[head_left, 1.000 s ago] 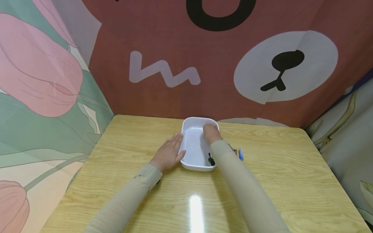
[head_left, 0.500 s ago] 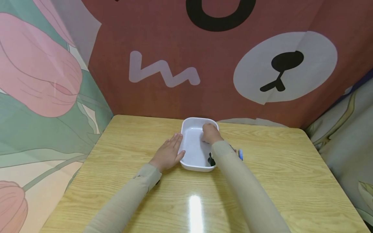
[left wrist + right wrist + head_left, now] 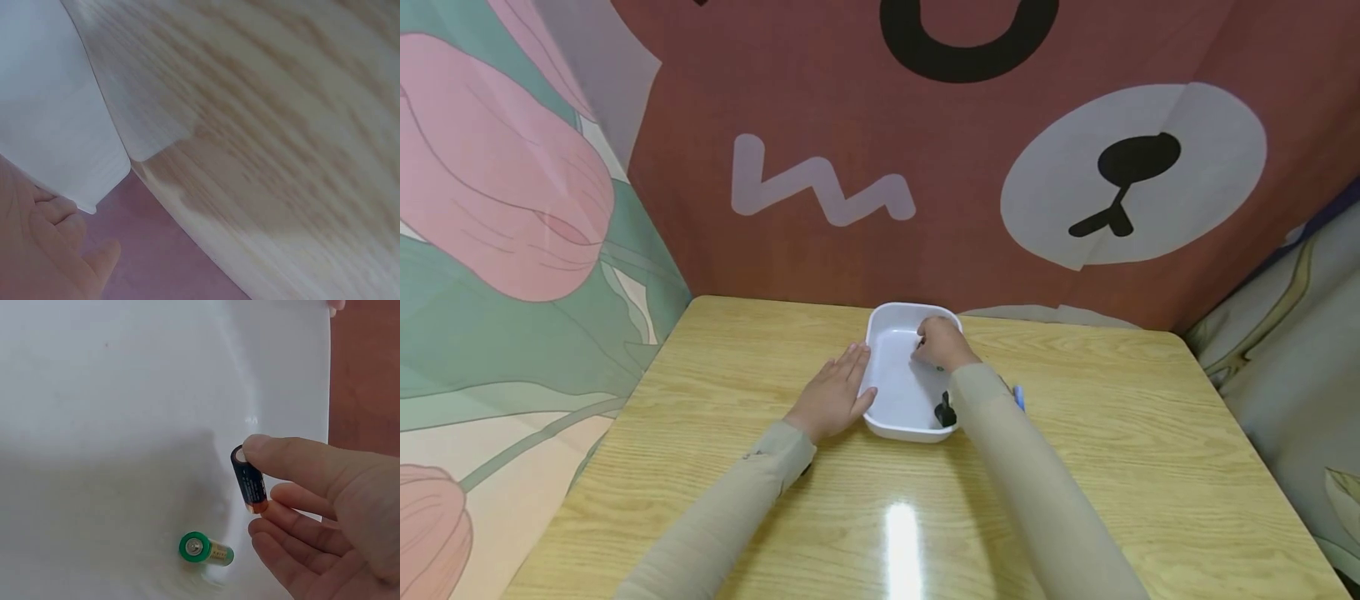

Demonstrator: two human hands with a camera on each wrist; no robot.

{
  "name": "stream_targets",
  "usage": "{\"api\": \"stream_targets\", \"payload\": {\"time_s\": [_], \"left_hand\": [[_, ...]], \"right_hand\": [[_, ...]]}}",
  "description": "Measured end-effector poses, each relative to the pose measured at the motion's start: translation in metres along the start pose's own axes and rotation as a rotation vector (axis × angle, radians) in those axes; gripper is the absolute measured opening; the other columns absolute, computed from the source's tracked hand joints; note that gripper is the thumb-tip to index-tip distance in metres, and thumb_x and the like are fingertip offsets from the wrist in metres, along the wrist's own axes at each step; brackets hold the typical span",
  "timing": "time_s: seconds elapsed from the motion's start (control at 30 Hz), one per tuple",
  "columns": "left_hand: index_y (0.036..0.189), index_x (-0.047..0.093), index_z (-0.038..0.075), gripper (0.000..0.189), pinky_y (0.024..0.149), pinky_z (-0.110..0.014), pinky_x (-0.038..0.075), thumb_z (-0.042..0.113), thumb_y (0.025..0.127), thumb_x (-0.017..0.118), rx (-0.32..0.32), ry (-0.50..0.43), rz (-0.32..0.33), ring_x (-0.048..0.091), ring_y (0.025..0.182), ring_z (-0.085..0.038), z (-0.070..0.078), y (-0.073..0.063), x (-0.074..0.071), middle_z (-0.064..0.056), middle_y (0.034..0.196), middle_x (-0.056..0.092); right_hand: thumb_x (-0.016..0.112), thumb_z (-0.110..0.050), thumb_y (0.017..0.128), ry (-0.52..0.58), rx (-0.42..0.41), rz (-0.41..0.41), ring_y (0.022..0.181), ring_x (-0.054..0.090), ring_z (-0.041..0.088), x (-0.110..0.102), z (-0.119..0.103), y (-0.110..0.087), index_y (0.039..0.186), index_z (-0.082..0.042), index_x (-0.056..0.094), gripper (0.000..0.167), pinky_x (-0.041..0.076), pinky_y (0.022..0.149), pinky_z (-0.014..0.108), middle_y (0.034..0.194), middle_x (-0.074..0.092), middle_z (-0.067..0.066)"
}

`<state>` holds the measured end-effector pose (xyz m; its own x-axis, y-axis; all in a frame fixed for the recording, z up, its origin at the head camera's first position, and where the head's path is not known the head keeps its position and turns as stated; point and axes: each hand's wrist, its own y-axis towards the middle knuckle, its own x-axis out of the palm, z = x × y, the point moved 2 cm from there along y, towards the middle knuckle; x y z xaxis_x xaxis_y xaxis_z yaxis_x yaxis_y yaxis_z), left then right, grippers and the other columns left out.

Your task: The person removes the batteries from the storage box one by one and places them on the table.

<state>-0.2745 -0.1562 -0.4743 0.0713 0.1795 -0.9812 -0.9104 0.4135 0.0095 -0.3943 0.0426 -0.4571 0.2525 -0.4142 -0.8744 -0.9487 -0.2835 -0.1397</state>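
A white tray (image 3: pixel 895 375) stands on the wooden table. My left hand (image 3: pixel 831 396) lies with straight fingers along its left side, touching the rim. Inside the tray, my right hand (image 3: pixel 943 343) pinches a black battery with a copper-coloured end (image 3: pixel 250 481) between thumb and fingers. The battery is tilted and stands near the tray wall in the right wrist view. A green battery (image 3: pixel 205 548) lies beside it on the tray floor. In the near right corner of the tray is a small black object (image 3: pixel 945 411), whose kind I cannot tell.
A blue cylindrical thing (image 3: pixel 1018 397) lies on the table (image 3: pixel 1120 433) right of the tray, partly behind my right sleeve. A brown printed cloth (image 3: pixel 820 267) hangs right behind the table's back edge. Patterned cloths hang on both sides.
My right hand has shifted slightly left and turned within the tray, so the small items by its fingers now show. More of the black object is visible. My left hand keeps its place.
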Motion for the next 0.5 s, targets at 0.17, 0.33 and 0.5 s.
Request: {"api": "stream_targets", "payload": {"time_s": [0.17,0.33,0.5], "left_hand": [[0.161,0.013,0.0,0.071,0.123,-0.048,0.021,0.043,0.109,0.035,-0.007,-0.005,-0.005,0.012,0.156,-0.027,0.001,-0.001,-0.001,-0.015,0.168,0.014],[0.161,0.013,0.0,0.072,0.124,-0.047,0.02,0.044,0.109,0.034,-0.011,-0.005,-0.006,0.011,0.156,-0.027,0.001,0.0,-0.001,-0.014,0.168,0.014],[0.161,0.013,0.0,0.072,0.124,-0.048,0.02,0.044,0.109,0.034,-0.012,-0.004,-0.006,0.011,0.156,-0.027,0.001,0.0,-0.001,-0.015,0.168,0.013]], "right_hand": [[0.083,-0.012,0.085,0.059,-0.024,0.005,0.099,0.063,0.026,-0.002,0.003,0.0,0.124,0.007,0.067,0.046,0.056,0.089,0.04,0.111,0.069,0.017],[0.085,-0.013,0.083,0.133,-0.044,0.012,0.097,0.061,0.026,-0.006,0.007,0.003,0.121,0.007,0.069,0.046,0.054,0.089,0.041,0.106,0.07,0.015],[0.085,-0.014,0.082,0.188,-0.046,0.007,0.101,0.062,0.027,-0.011,0.009,0.002,0.122,0.005,0.07,0.047,0.053,0.092,0.042,0.109,0.07,0.015]]}}
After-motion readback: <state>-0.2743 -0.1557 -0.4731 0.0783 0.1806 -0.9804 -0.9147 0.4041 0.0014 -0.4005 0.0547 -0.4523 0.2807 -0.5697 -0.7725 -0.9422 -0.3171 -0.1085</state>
